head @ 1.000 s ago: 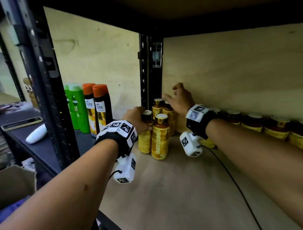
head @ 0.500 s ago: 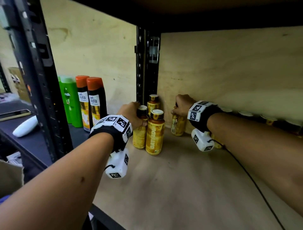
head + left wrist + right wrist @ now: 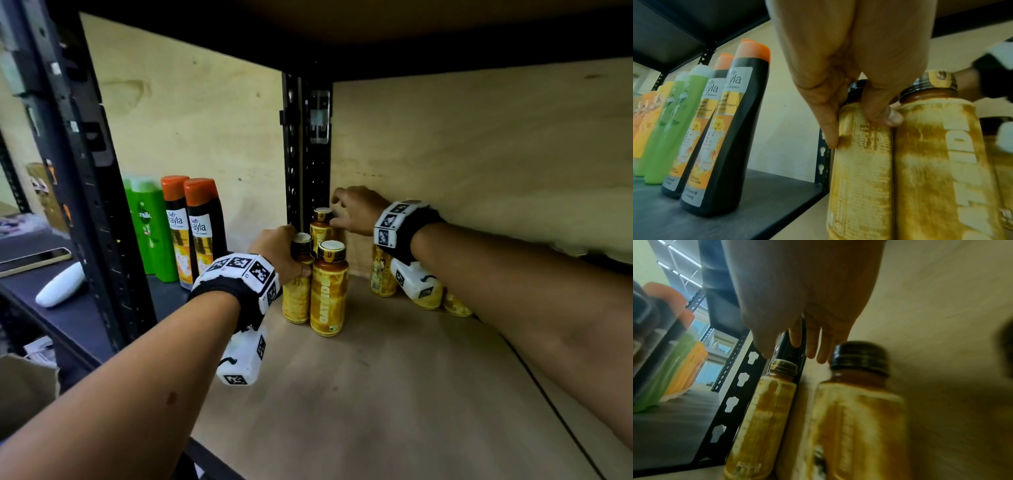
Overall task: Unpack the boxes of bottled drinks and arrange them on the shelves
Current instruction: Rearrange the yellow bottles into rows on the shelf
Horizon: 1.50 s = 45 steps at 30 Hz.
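Note:
Several gold-labelled drink bottles stand on the plywood shelf [image 3: 376, 411] by the back left corner. My left hand [image 3: 279, 251] grips the neck of the left bottle [image 3: 296, 298], thumb and fingers curled round it [image 3: 849, 105]; that bottle [image 3: 861, 170] touches its neighbour [image 3: 329, 294]. My right hand [image 3: 356, 212] hovers with loose fingers beside the cap of the back corner bottle [image 3: 321, 226]. In the right wrist view the right hand [image 3: 807, 337] holds nothing above two bottles [image 3: 859, 418]. Another bottle [image 3: 382, 274] stands under the right wrist. My right arm hides the row along the back wall.
A black perforated post [image 3: 306, 154] stands at the corner. On the dark shelf to the left are a green bottle [image 3: 147, 226] and two black bottles with orange caps [image 3: 202, 233], then a phone [image 3: 34, 258] and a white object [image 3: 60, 284]. A cardboard box [image 3: 27, 387] sits low left.
My right hand has let go of the bottle it was setting by the back wall and moved left toward the corner bottle's cap. The left hand keeps its hold.

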Available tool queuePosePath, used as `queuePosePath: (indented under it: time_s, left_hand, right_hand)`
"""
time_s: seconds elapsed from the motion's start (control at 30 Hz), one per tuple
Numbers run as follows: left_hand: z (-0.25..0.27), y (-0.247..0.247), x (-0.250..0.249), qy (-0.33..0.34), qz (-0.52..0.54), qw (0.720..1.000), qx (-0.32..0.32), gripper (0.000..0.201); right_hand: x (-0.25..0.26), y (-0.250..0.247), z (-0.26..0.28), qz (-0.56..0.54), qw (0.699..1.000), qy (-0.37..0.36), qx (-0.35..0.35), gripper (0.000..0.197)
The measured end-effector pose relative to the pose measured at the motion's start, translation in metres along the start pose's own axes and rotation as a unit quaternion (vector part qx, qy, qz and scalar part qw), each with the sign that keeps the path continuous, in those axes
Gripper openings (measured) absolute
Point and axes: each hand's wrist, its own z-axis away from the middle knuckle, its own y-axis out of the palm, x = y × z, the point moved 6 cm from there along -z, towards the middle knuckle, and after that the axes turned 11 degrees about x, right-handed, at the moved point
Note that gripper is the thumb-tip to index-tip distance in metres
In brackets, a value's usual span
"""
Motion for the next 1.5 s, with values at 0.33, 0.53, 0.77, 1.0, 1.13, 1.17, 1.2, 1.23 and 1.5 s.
queuePosePath:
  time_s: [0.33, 0.53, 0.77, 1.0, 1.13, 1.17, 1.2, 1.23, 1.5]
  left_hand:
    - [-0.003, 0.002, 0.002, 0.017, 0.008, 1.000, -0.002, 0.058]
    - [-0.001, 0.002, 0.002, 0.014, 0.015, 1.000, -0.009, 0.055]
    - [0.001, 0.002, 0.000, 0.007, 0.029, 0.999, -0.015, 0.054]
    - [0.002, 0.003, -0.001, -0.009, 0.027, 0.999, -0.020, 0.055]
    - [0.004, 0.001, -0.003, -0.030, 0.021, 0.999, -0.019, 0.058]
    - [0.005, 0.001, -0.003, -0.035, 0.024, 0.999, -0.019, 0.059]
    - [0.006, 0.000, -0.003, -0.039, 0.027, 0.999, -0.021, 0.060]
    - [0.006, 0.000, -0.004, -0.043, 0.031, 0.998, -0.025, 0.060]
    - [0.013, 0.001, -0.003, -0.064, 0.068, 0.995, -0.037, 0.067]
  right_hand:
    - [0.017, 0.019, -0.036, 0.077, 0.995, 0.010, 0.061, 0.049]
    - [0.012, 0.023, -0.031, 0.089, 0.994, 0.004, 0.062, 0.060]
    - [0.001, -0.016, 0.012, 0.132, 0.983, -0.026, 0.125, 0.052]
    - [-0.033, 0.015, 0.043, 0.303, 0.939, -0.030, 0.157, 0.034]
    - [-0.028, 0.016, 0.058, 0.331, 0.935, -0.025, 0.126, 0.020]
    - [-0.029, 0.016, 0.061, 0.323, 0.939, -0.018, 0.119, 0.026]
    - [-0.029, 0.015, 0.064, 0.313, 0.943, -0.018, 0.108, 0.029]
    - [-0.029, 0.012, 0.067, 0.302, 0.949, -0.021, 0.092, 0.030]
    - [0.040, 0.031, 0.092, -0.228, 0.965, -0.040, 0.120, 0.059]
